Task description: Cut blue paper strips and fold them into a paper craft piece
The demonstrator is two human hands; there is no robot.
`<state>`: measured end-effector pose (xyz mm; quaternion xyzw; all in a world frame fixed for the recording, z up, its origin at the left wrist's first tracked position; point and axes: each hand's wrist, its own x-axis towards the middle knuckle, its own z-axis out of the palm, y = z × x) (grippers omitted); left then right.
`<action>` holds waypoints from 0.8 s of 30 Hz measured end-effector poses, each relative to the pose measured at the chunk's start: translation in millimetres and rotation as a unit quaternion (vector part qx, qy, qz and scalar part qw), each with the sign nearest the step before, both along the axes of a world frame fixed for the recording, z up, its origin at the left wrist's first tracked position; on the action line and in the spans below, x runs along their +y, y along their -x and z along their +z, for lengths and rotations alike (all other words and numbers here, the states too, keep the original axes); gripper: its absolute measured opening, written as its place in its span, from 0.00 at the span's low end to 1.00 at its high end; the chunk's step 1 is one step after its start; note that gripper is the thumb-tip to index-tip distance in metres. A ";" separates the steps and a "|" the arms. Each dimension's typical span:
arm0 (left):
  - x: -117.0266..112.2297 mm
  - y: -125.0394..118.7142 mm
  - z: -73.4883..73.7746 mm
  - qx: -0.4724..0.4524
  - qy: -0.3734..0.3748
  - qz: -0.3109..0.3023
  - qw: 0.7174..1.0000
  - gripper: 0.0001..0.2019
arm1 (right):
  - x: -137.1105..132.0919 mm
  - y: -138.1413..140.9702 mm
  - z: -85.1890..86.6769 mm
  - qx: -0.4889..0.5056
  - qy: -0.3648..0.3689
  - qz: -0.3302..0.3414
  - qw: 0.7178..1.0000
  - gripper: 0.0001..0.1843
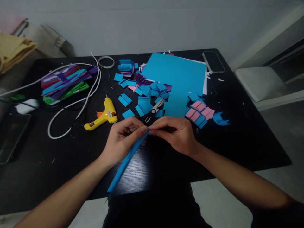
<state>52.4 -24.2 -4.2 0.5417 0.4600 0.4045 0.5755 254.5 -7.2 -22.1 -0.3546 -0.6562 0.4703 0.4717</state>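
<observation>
Both my hands meet over the near middle of the black table. My left hand and my right hand are closed, pinching the far end of a long blue paper strip. The strip slants down toward me, past the table's front edge. Just beyond my fingers lie scissors among small folded blue paper pieces and pink pieces. A large blue paper sheet lies behind them.
A yellow glue gun stands left of my hands with its white cord looping back. Farther left lies a pile of coloured paper strips. A tape roll, a phone and a stack of folded blue pieces sit at the back.
</observation>
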 end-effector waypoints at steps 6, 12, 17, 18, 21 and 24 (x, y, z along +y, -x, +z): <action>0.6 -1.9 -2.7 -0.015 0.008 0.014 1.000 0.09 | -0.5 0.3 0.4 -0.009 -0.015 -0.005 1.000 0.06; 0.2 -3.0 -1.7 -0.038 0.020 0.010 0.999 0.08 | -0.2 0.5 0.8 -0.007 -0.032 -0.011 0.999 0.07; -0.2 -3.9 -2.3 -0.048 0.034 0.009 0.998 0.08 | -0.3 0.5 0.2 -0.003 -0.024 -0.012 1.000 0.07; 0.0 -4.2 -2.3 -0.050 0.036 0.009 0.998 0.08 | -0.3 0.6 0.3 -0.004 -0.023 -0.013 1.000 0.07; 0.6 -4.7 -1.9 -0.060 0.044 0.012 0.997 0.09 | -0.4 1.1 0.4 -0.011 -0.018 -0.023 1.000 0.07; 0.7 -4.7 -2.0 -0.065 0.049 0.015 0.997 0.09 | -0.1 1.6 -0.7 -0.009 -0.024 -0.021 0.999 0.07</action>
